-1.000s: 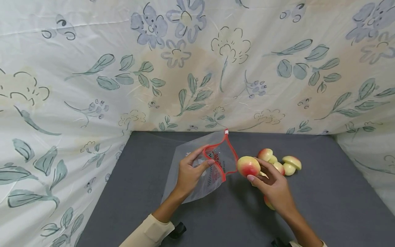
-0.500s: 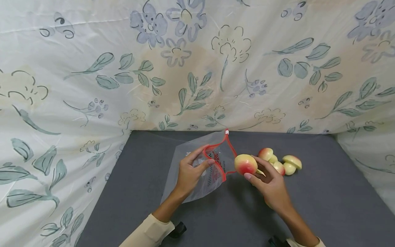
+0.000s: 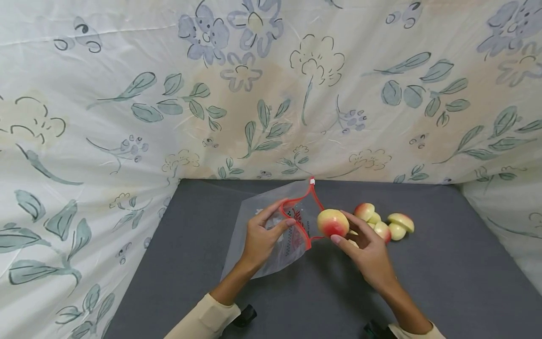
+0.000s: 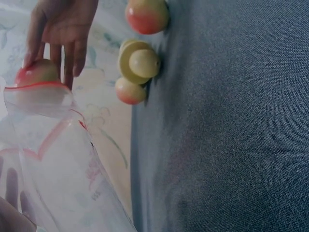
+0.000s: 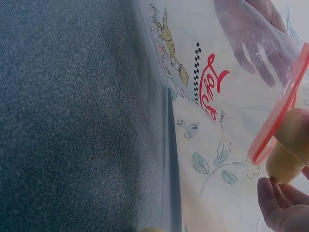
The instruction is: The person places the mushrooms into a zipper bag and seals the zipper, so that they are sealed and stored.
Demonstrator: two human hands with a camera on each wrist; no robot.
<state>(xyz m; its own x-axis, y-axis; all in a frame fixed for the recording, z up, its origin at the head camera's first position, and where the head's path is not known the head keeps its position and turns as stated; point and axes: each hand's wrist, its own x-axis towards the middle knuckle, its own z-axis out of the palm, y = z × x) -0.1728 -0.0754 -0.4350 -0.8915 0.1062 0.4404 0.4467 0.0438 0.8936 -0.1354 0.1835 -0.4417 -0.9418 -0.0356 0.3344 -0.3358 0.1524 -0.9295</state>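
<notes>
Watching remotely, I saw the left hand (image 3: 263, 238) pinching the clear bag (image 3: 292, 249) by its red rim, lower centre of the head view. The right hand (image 3: 369, 254) pinched a red-yellow mushroom (image 3: 332, 222) at the bag's mouth; other mushrooms (image 3: 383, 230) lay right of centre.

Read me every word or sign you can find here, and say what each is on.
"Toy S": red script on the plastic bag; later letters unclear.
Perhaps "Disney": dark print beside it, too small to be sure.
I can read nothing else.
</notes>
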